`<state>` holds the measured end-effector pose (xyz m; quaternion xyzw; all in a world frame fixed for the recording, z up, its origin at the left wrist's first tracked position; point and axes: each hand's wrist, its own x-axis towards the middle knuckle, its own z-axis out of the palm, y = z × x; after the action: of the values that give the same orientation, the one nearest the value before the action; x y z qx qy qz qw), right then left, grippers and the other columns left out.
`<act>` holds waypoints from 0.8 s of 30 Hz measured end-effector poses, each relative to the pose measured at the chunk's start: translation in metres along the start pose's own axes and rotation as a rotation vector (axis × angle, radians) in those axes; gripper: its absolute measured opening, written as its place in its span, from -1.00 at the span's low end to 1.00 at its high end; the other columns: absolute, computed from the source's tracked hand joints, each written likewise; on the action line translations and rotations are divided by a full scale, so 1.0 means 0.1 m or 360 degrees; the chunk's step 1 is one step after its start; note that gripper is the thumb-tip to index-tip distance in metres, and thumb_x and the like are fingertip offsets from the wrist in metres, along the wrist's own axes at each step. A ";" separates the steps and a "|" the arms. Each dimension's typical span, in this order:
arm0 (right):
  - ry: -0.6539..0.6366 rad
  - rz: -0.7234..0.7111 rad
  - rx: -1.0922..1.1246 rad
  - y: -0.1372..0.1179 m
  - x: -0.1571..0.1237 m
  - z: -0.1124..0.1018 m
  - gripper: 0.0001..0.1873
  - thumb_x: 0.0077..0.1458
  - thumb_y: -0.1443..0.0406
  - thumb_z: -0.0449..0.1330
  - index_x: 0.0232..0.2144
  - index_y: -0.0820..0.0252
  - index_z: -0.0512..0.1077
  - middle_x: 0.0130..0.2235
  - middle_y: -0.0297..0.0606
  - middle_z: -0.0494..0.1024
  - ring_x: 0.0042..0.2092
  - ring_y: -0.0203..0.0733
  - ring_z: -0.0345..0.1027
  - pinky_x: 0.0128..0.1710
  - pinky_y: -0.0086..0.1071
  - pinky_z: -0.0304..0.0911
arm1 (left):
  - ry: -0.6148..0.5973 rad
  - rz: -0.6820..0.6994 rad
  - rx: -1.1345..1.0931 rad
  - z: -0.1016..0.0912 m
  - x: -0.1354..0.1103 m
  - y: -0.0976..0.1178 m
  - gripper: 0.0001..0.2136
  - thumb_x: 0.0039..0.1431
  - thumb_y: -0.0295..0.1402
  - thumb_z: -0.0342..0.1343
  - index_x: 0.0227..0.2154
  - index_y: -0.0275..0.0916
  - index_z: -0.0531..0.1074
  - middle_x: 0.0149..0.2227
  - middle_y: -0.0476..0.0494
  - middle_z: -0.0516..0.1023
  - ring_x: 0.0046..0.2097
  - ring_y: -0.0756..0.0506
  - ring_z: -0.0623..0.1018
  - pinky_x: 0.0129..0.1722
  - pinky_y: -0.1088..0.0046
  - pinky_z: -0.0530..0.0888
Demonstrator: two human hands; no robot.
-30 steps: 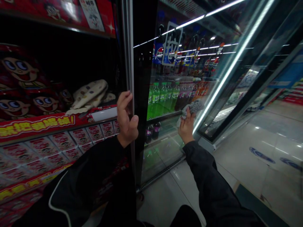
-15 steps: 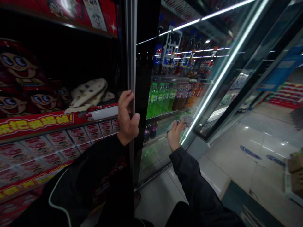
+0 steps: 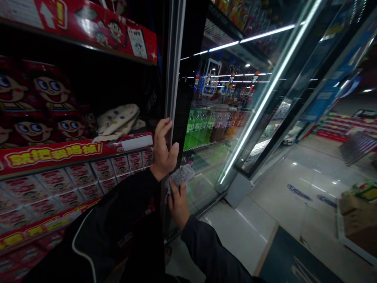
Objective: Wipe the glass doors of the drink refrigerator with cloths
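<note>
My left hand grips the edge of the cooler's glass door, fingers wrapped round the frame and thumb on the glass side. Just below it, my right hand presses a grey cloth against the lower part of the same glass, close to the frame. Behind the glass stand green, dark and orange drink bottles on a shelf.
A shelf unit on the left holds red cartoon-face boxes and a spotted cream fabric item. More cooler doors run off to the right along a shiny tiled floor. Cardboard boxes sit at the right edge.
My right hand has carried the cloth down and to the left across the glass, from near the lit door strip to just under my left hand. The view has swung right.
</note>
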<state>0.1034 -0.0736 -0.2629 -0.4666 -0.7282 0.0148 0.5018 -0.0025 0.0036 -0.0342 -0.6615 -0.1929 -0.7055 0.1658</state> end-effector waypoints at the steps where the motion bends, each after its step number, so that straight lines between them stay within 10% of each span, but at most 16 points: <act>1: -0.0015 -0.0028 0.0001 -0.02 -0.03 -0.04 -0.33 0.36 0.38 0.07 0.45 -0.06 0.42 0.47 0.06 0.35 0.47 0.20 0.34 0.32 0.18 0.51 | -0.0003 -0.0003 -0.0002 0.00 0.00 0.00 -0.43 0.57 0.04 -0.07 0.47 -0.11 0.21 0.43 -0.38 0.38 0.44 -0.35 0.46 0.39 -0.03 0.50; 10: 0.0014 0.0009 0.0754 -0.30 0.05 -0.74 -0.55 0.08 0.34 0.16 -0.07 0.03 0.74 0.04 -0.14 0.74 0.07 0.02 0.67 0.10 -0.13 0.59 | -0.0228 -0.0014 -0.0061 -0.21 0.09 0.05 -0.44 0.57 -0.02 0.02 0.48 -0.10 0.18 0.47 -0.40 0.34 0.46 -0.36 0.46 0.31 -0.01 0.58; 15: 0.0099 0.0266 0.0918 -0.44 0.36 -1.01 -0.65 0.20 0.30 0.04 -0.16 0.09 0.62 -0.33 -0.31 0.64 -0.28 -0.14 0.54 -0.22 -0.31 0.47 | -0.0421 -0.0194 -0.0112 -0.43 0.10 0.32 -0.55 0.59 -0.04 -0.01 0.37 -0.10 0.34 0.56 -0.39 0.21 0.52 -0.39 0.40 0.13 0.11 0.66; 24: 0.0175 0.0556 0.1161 -0.79 0.70 -1.13 -0.82 0.18 0.13 0.16 -0.21 0.02 0.45 -0.31 -0.38 0.52 -0.28 -0.16 0.38 -0.23 -0.31 0.40 | -0.0724 -0.0736 -0.0549 -0.71 -0.63 0.88 -0.64 0.55 -0.20 0.06 0.28 -0.12 0.45 0.20 -0.29 0.64 0.25 -0.26 0.64 0.26 0.12 0.59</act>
<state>0.1310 -0.1200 -0.1181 -0.3748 -0.5572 0.3321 0.6624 -0.0169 -0.1094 -0.0959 -0.7585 -0.2476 -0.5814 -0.1592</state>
